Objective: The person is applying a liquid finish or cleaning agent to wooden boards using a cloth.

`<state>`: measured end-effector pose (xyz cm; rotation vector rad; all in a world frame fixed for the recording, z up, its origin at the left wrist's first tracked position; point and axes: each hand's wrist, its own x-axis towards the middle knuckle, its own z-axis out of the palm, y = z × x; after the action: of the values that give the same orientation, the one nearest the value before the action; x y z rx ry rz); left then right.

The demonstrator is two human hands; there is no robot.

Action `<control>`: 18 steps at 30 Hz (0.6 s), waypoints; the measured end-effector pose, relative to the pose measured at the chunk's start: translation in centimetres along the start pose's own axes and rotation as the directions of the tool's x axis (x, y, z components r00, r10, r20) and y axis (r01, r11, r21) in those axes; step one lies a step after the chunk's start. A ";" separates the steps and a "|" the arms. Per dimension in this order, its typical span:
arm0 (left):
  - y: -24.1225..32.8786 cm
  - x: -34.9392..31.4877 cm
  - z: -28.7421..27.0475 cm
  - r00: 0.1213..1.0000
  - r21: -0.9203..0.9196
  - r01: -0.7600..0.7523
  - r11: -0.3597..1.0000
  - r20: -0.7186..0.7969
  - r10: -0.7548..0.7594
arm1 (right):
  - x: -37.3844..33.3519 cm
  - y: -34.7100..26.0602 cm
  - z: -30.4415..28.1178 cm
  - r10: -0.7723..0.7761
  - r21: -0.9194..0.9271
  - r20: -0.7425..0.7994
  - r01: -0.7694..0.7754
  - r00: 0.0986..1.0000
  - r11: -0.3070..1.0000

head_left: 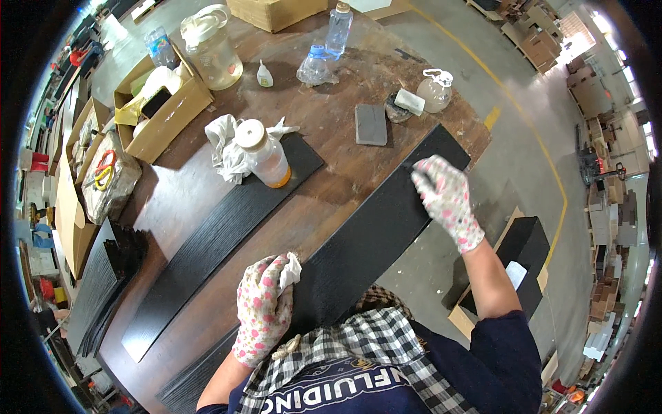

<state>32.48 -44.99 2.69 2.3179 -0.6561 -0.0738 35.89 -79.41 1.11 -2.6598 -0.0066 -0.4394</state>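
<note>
A long black plank (376, 217) lies slantwise before me, from my body to the table's far right edge. My left hand (263, 310), in a white floral glove, is closed on a crumpled white cloth (291, 271) beside the plank's near left edge. My right hand (448, 200), gloved alike, rests on the plank's far part, with its fingers bent and a gap between thumb and fingers. To the left lies a second black plank (207, 259) with a grain-like surface. On its far end stand a white-capped bottle (265, 155) with orange liquid and a crumpled white rag (226, 148).
On the brown table (303, 114) are a grey block (371, 125), a round jar (436, 91), a clear jug (210, 52), bottles (338, 31) and a cardboard box (165, 117). Stacked black planks (103, 290) stand at left; an open carton (514, 269) sits low at right.
</note>
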 end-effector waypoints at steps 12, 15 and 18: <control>0.0 -0.1 0.0 1.000 -0.010 0.008 1.000 -0.003 -0.008 | 1.7 2.4 -1.1 0.113 -0.032 -0.042 -0.114 0.993 0.993; 0.0 -0.1 0.1 1.000 -0.014 0.001 1.000 -0.013 -0.001 | 1.9 3.4 -1.1 0.163 -0.098 -0.087 -0.171 0.983 0.980; 0.1 -0.1 0.0 1.000 0.020 0.014 1.000 0.005 -0.014 | 0.8 3.0 -0.8 0.110 -0.046 -0.015 -0.110 0.994 0.993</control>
<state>32.36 -44.97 2.73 2.3419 -0.6465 -0.0803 36.59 -82.48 0.77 -2.6869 0.1552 -0.4244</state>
